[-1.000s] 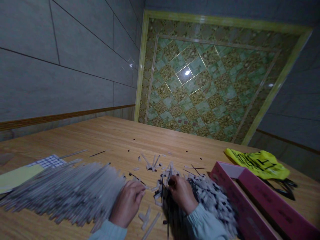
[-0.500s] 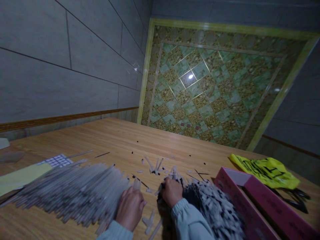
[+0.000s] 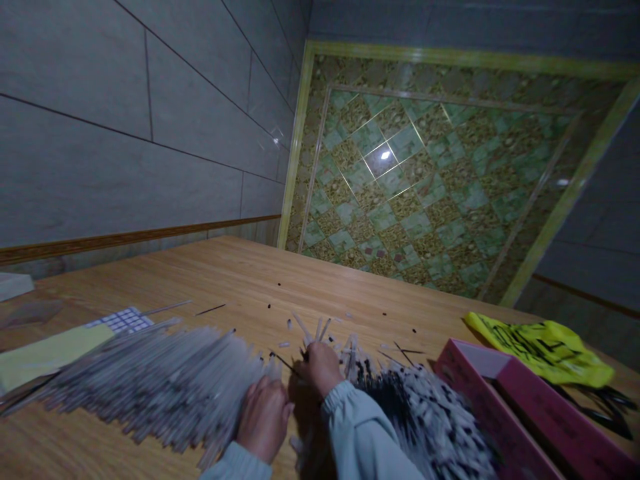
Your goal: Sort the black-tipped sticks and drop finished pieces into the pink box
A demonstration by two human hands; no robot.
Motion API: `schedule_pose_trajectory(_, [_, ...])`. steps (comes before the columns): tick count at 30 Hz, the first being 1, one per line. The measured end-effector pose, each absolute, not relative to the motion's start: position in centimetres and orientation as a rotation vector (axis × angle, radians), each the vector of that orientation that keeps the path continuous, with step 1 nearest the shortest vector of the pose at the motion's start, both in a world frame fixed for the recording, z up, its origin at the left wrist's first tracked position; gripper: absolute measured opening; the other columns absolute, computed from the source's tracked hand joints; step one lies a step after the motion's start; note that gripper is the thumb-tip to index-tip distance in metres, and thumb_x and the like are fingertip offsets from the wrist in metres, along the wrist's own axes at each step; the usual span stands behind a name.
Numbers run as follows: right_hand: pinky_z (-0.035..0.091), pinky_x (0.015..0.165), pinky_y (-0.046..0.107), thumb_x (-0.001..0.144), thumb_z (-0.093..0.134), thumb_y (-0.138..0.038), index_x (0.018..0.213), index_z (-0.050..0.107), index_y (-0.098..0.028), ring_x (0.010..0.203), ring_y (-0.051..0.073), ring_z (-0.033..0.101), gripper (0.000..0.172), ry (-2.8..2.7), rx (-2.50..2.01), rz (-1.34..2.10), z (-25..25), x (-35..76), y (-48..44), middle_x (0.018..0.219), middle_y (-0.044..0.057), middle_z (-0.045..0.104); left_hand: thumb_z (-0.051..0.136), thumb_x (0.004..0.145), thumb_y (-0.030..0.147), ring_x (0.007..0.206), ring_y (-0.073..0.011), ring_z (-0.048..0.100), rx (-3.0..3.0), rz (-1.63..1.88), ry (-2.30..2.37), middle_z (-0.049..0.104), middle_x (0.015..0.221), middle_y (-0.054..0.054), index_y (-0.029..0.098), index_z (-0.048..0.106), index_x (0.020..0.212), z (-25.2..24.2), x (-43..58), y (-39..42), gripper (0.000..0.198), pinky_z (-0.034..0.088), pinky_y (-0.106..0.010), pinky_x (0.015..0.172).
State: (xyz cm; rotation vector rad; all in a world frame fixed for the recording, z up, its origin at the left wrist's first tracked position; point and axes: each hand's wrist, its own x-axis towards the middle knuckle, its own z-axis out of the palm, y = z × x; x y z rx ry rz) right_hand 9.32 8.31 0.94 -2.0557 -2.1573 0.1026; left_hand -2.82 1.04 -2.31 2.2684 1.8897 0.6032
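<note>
The fingers of your right hand (image 3: 323, 368) are bent and drawn close together, their tips turned down and toward your left hand (image 3: 264, 415). A small dark bit shows at those tips, but you can't tell from here whether they are clamped on it. Just beyond the knuckles a few short tubes (image 3: 319, 328) poke up in a loose fan, right at the edge of the hand; their lower ends are hidden behind it.

Your left fingers are curled together at the right edge of the long tubes (image 3: 170, 387), with a few pale ends showing just past the knuckles. What they grip, if anything, is covered by the back of your hand. Between your two hands, a thin dark stick (image 3: 286, 363) lies aslant.

Under and beside your right sleeve (image 3: 367, 430) spreads the black and white pile (image 3: 443, 417), well clear of your right fingertips. Past it stands the open pink box (image 3: 557, 403), with a yellow bag (image 3: 545, 350) behind. Over on the left, beyond the long tubes, a pale green paper (image 3: 47, 357) meets a checked sheet (image 3: 125, 320), and small black bits dot the wooden table (image 3: 235, 277)
</note>
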Motion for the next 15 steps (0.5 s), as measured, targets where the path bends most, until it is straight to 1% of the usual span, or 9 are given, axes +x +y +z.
schedule_pose_trajectory(2, [0.048,0.079,0.037,0.084,0.056,-0.031,0.094,0.062,-0.014,0.09,0.019,0.061,0.02,-2.177,-2.042,0.163,0.6,7.6,9.2,0.097,0.006,0.065,0.049,0.074,0.017,0.089,-0.0242,0.053,2.272,0.592,1.902,0.064,0.08,-0.007,0.019,0.062,0.073,-2.3,-2.9,1.1,0.014,0.033,-0.035,0.076])
schedule_pose_trajectory(4, [0.048,0.08,0.04,0.086,0.053,-0.031,0.099,0.059,-0.014,0.092,0.019,0.06,0.022,-2.17,-2.043,0.218,0.2,6.3,9.8,0.102,0.005,0.062,0.047,0.073,0.014,0.09,-0.0238,0.053,2.275,0.577,1.922,0.064,0.082,-0.007,0.018,0.062,0.075,-2.3,-3.0,1.1,0.016,0.033,-0.035,0.077])
schedule_pose_trajectory(9, [0.049,0.079,0.04,0.086,0.054,-0.028,0.107,0.056,-0.015,0.094,0.02,0.059,0.025,-2.112,-2.041,0.381,-0.4,5.2,10.1,0.109,0.007,0.059,0.043,0.073,0.007,0.091,-0.0242,0.053,2.319,0.576,1.898,0.065,0.086,-0.006,0.02,0.064,0.076,-2.3,-3.1,1.0,0.024,0.033,-0.036,0.078])
schedule_pose_trajectory(12, [0.048,0.081,0.04,0.086,0.055,-0.028,0.107,0.056,-0.015,0.096,0.02,0.058,0.025,-2.05,-2.02,0.494,-0.2,5.9,10.3,0.11,0.007,0.058,0.047,0.074,0.01,0.089,-0.0242,0.053,2.316,0.655,1.852,0.066,0.084,-0.005,0.022,0.065,0.074,-2.5,-3.2,1.0,0.021,0.032,-0.037,0.077])
schedule_pose_trajectory(15, [0.05,0.076,0.038,0.086,0.054,-0.029,0.104,0.057,-0.015,0.091,0.02,0.059,0.024,-1.98,-1.983,0.676,0.2,7.4,10.5,0.106,0.005,0.059,0.051,0.074,0.015,0.086,-0.023,0.053,2.294,0.746,1.798,0.066,0.08,-0.004,0.022,0.065,0.071,-2.7,-3.1,1.2,0.016,0.032,-0.036,0.076])
